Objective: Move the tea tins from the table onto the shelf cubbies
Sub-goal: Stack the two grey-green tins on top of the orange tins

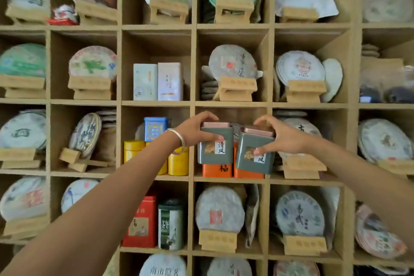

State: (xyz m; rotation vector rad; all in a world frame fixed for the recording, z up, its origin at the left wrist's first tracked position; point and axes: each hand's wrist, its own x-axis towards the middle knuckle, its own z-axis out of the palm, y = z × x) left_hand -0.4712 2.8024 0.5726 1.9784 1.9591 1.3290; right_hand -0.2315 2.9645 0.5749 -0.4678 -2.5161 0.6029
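Two grey-green tea tins with copper lids are held up in front of a middle cubby of the wooden shelf (192, 105). My left hand (197, 130) grips the left tin (214, 151) by its top. My right hand (280, 135) grips the right tin (253, 157), which tilts slightly. Both tins hover above two orange tins (217, 170) standing in that cubby. The table is out of view.
The cubby to the left holds yellow tins (134, 150) and a blue tin (155, 129). Above are two pale tins (158, 82). A red tin (140, 222) and a green canister (170, 224) stand below. Round tea cakes on wooden stands fill the other cubbies.
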